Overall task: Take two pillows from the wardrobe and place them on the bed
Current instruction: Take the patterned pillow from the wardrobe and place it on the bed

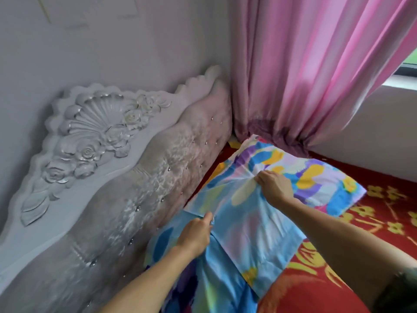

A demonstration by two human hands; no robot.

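Pinching cloth with both hands, the person works at the head of the bed (372, 222), seen from the single head view.

Head view: two pillows in matching blue, yellow and purple covers lie on the red bedspread against the padded headboard (140, 188). The far pillow (316, 175) sits in the corner below the pink curtain (316, 71). The near pillow (255, 222) lies partly over it, its long axis running away from the person along the headboard, its near end over more of the same patterned cloth at the lower edge.

Left hand (196, 236): fingers closed in a pinch on the near pillow's edge on the headboard side. Right hand (275, 186): fingers gathered on a bunch of cover at the pillow's far end, creases fanning out from the grip.

Judgement: both pillows are already on the bed; what remains is straightening. The near pillow lies between the two hands, left hand nearer the person, right hand farther, so a pull apart along that axis should flatten the cover.
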